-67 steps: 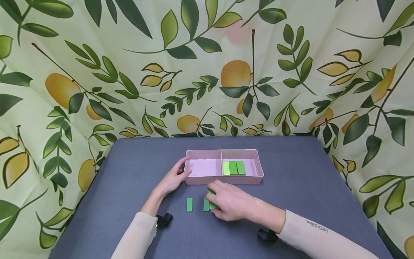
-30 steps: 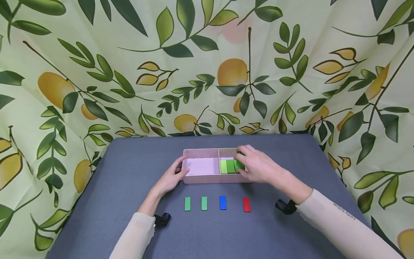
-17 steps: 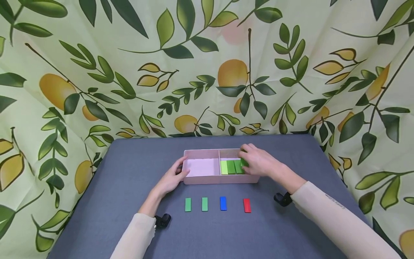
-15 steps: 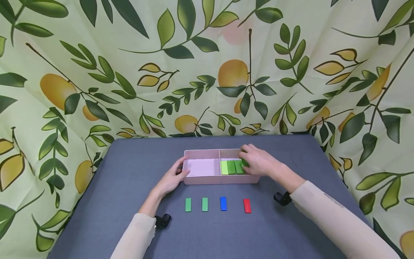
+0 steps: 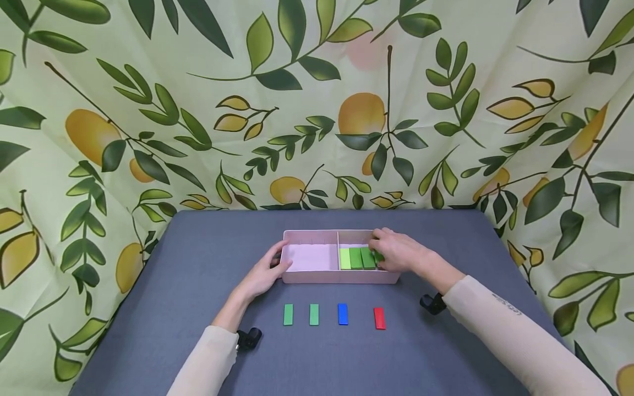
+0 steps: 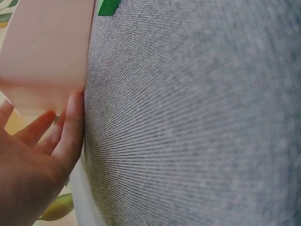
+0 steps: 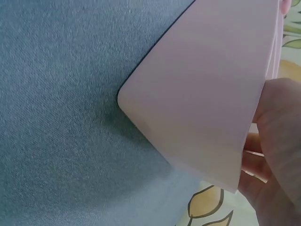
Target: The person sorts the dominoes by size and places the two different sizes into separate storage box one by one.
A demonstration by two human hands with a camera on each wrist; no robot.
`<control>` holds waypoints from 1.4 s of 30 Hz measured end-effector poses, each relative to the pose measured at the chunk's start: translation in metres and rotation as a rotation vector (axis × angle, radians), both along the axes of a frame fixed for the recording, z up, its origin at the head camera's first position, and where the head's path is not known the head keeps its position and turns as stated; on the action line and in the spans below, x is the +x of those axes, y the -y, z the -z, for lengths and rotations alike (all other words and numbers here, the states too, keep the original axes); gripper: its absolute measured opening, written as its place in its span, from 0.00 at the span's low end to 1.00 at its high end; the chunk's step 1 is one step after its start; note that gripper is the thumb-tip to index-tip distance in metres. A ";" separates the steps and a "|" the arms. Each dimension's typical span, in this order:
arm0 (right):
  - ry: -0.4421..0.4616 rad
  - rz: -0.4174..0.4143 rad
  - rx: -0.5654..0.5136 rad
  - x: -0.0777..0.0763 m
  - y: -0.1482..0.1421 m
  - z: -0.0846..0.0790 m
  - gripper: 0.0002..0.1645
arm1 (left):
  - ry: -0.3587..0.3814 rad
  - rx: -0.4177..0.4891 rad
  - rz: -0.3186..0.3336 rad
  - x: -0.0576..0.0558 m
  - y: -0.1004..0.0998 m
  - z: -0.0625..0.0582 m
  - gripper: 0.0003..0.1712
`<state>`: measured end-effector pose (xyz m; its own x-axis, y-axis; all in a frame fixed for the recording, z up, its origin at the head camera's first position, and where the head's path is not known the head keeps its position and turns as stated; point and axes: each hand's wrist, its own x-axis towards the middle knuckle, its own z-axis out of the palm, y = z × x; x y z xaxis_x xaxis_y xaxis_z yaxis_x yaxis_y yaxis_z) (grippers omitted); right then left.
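Observation:
A pink box (image 5: 317, 276) with two compartments sits on the table. My left hand (image 5: 262, 275) holds its left end, thumb and a finger over the rim; in the left wrist view the other fingertips touch the end wall. My right hand (image 5: 398, 252) reaches into the right compartment and pinches a green block (image 5: 378, 258), mostly hidden under the fingers. To its left a light green block (image 5: 345, 258) and two green blocks (image 5: 367, 258) lie side by side. The right wrist view shows the box's outer wall (image 7: 197, 89), with the block out of sight.
In front of the box lie two more green blocks (image 5: 314, 314), a blue block (image 5: 343, 314) and a red block (image 5: 380, 318), spaced in a row. The table (image 5: 307, 363) is covered in grey-blue cloth. A leaf-patterned curtain (image 5: 307, 137) hangs behind.
My right hand has carried a green block from the table into the right compartment, to the right end of the row there. The left hand has stayed on the box.

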<state>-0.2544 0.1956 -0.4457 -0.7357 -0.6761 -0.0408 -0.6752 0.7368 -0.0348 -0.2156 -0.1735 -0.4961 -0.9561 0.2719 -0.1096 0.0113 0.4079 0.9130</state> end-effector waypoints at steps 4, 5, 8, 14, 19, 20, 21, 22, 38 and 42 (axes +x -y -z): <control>0.034 -0.006 0.018 -0.004 0.000 0.002 0.17 | 0.002 -0.022 0.004 0.000 0.000 0.000 0.37; 0.044 -0.006 0.022 -0.004 0.000 0.002 0.17 | 0.000 -0.027 0.005 0.000 0.000 0.000 0.37; 0.075 -0.001 0.020 -0.006 0.000 0.003 0.17 | -0.003 -0.033 0.002 0.000 0.000 0.001 0.37; 0.098 0.010 -0.039 -0.006 0.001 0.004 0.15 | -0.008 -0.035 -0.006 0.000 0.001 0.000 0.37; 0.082 0.035 -0.062 -0.005 0.002 0.005 0.12 | -0.009 -0.041 -0.009 0.000 0.002 0.000 0.37; 0.077 0.038 -0.060 -0.005 0.002 0.006 0.11 | -0.010 -0.042 -0.010 0.000 0.002 0.000 0.37; 0.073 0.040 -0.056 -0.005 0.002 0.006 0.11 | -0.011 -0.041 -0.010 0.000 0.002 0.000 0.37; 0.069 0.042 -0.054 -0.005 0.002 0.006 0.11 | -0.012 -0.040 -0.009 0.001 0.001 0.000 0.37; -0.049 0.091 -0.208 0.019 -0.009 -0.024 0.14 | -0.015 -0.034 0.001 0.001 0.001 0.001 0.37; -0.043 0.140 -0.267 0.026 -0.015 -0.028 0.15 | -0.013 -0.032 -0.001 0.001 0.000 0.001 0.37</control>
